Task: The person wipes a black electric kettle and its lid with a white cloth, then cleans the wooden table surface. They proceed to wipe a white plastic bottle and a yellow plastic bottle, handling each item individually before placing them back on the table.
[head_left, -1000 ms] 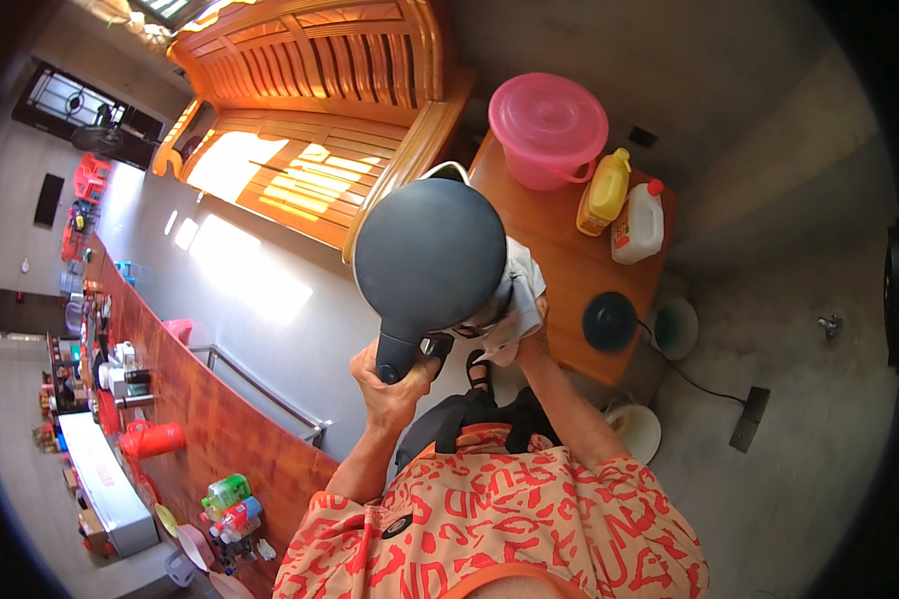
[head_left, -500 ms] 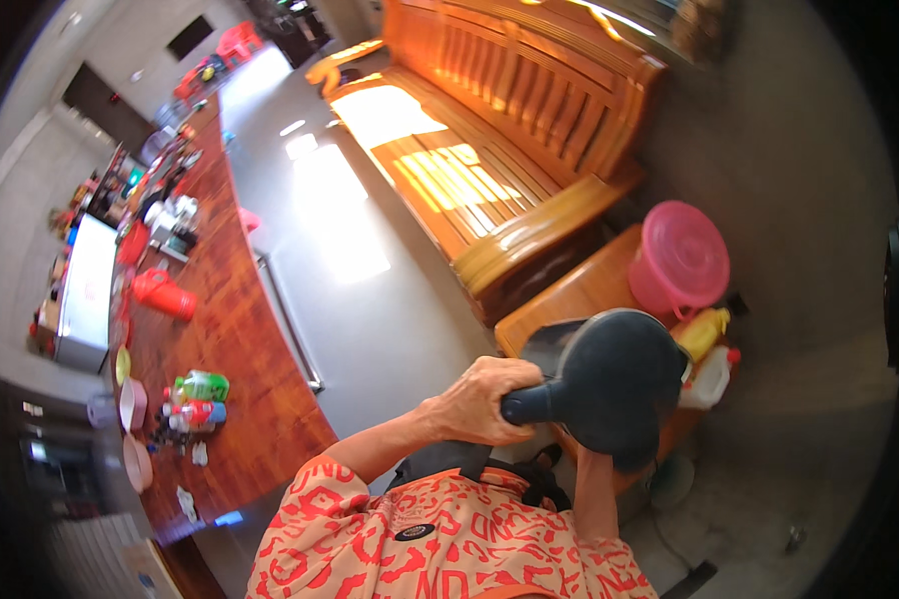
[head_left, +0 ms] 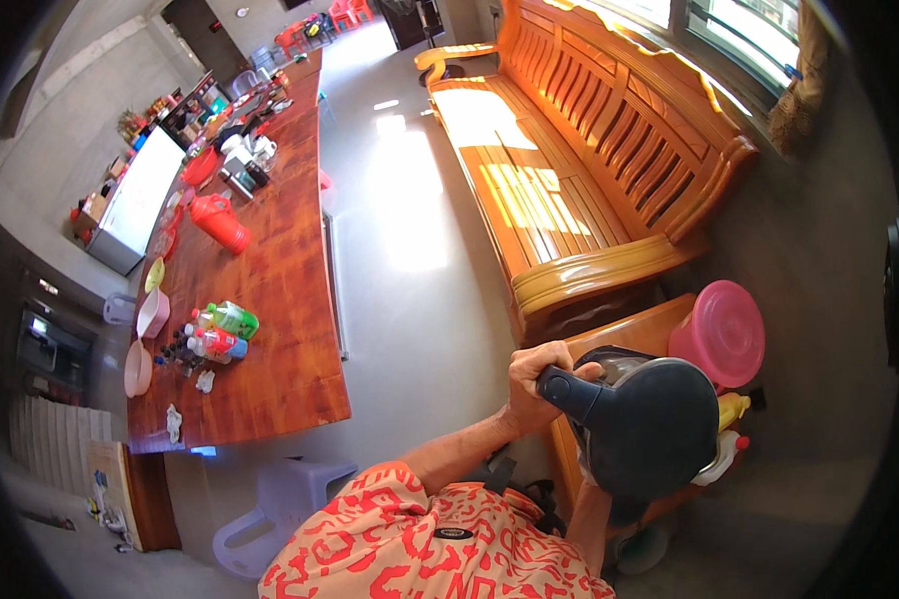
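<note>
For a steady hold, I'm wrapping left fingers [head_left: 551, 356] round the handle [head_left: 574, 396] of the kettle [head_left: 659, 429]; hidden right fingers, I can't tell.

My left fingers [head_left: 543, 361] wrapped round handle [head_left: 569, 392] of dark kettle [head_left: 654, 424], its broad round face turned up toward me. My right forearm [head_left: 590, 514] runs up behind kettle; right hand hidden there. Small table [head_left: 619, 330] below, carrying pink lidded bucket [head_left: 719, 334]; yellow bottle [head_left: 734, 408] and white jug [head_left: 719, 462] with red cap partly covered by kettle. Slatted wooden settee [head_left: 569, 235] beyond, seat sunlit. Long table [head_left: 285, 339] off to left: red thermos [head_left: 219, 223], cluster of drink bottles [head_left: 232, 319]. Lilac plastic chair [head_left: 282, 499] to my left.
</note>
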Action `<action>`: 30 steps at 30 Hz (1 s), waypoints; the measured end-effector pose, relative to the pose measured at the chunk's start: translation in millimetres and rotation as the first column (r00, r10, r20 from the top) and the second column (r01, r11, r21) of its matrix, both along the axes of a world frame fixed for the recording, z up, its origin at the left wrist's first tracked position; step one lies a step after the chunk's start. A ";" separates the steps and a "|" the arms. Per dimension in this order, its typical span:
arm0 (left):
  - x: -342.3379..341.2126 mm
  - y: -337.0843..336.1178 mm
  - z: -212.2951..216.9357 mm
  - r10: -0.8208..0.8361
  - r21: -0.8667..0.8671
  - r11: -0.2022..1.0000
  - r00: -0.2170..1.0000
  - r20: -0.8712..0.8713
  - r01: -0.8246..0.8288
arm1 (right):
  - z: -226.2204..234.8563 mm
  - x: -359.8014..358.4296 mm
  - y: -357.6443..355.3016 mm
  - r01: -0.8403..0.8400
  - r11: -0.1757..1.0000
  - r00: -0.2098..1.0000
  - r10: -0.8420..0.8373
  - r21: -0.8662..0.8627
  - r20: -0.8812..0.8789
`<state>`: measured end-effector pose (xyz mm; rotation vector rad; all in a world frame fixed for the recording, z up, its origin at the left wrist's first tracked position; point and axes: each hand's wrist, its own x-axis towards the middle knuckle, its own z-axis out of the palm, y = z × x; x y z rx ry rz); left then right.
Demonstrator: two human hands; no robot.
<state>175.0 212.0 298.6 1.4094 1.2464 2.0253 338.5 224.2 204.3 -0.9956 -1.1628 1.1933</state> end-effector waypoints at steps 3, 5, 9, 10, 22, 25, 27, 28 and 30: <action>-12.1 1.4 6.0 -0.054 0.034 0.998 0.997 -0.053 0.056 | 2.6 -2.3 -2.1 0.009 1.000 1.000 -0.009 0.005 0.028; -18.4 1.4 7.9 -0.069 0.051 0.996 0.994 -0.090 0.074 | 5.0 -3.6 -1.9 0.010 1.000 0.999 -0.010 0.006 0.035; -30.2 10.1 12.7 -0.096 0.088 0.990 0.984 -0.150 0.110 | 7.0 -6.8 -2.8 0.018 1.000 0.998 -0.018 0.009 0.053; -32.6 13.3 12.7 -0.104 0.100 0.988 0.981 -0.166 0.122 | 8.1 -7.5 -3.0 0.020 1.000 0.998 -0.020 0.010 0.061; -52.0 33.0 -6.1 -0.066 0.035 0.997 0.994 -0.089 0.069 | 20.2 -6.1 -1.5 0.094 0.996 0.992 -0.094 0.000 0.080; -50.3 37.8 -8.8 -0.023 0.027 0.999 0.999 -0.044 0.024 | 50.7 10.4 -6.3 0.084 0.994 0.994 -0.089 0.066 0.064; -50.7 39.2 -10.0 -0.014 0.048 0.999 1.000 -0.016 0.015 | 66.3 7.8 -8.5 -0.015 0.987 1.000 0.013 0.157 0.017; -48.7 41.5 -7.9 -0.044 0.015 0.999 0.999 -0.001 0.044 | 80.2 6.0 -10.0 -0.068 0.973 0.998 0.068 0.219 0.006; -51.8 38.8 -8.3 -0.056 -0.079 0.995 0.998 0.001 0.056 | 95.2 -1.7 -4.7 -0.182 0.965 0.983 0.181 0.190 0.024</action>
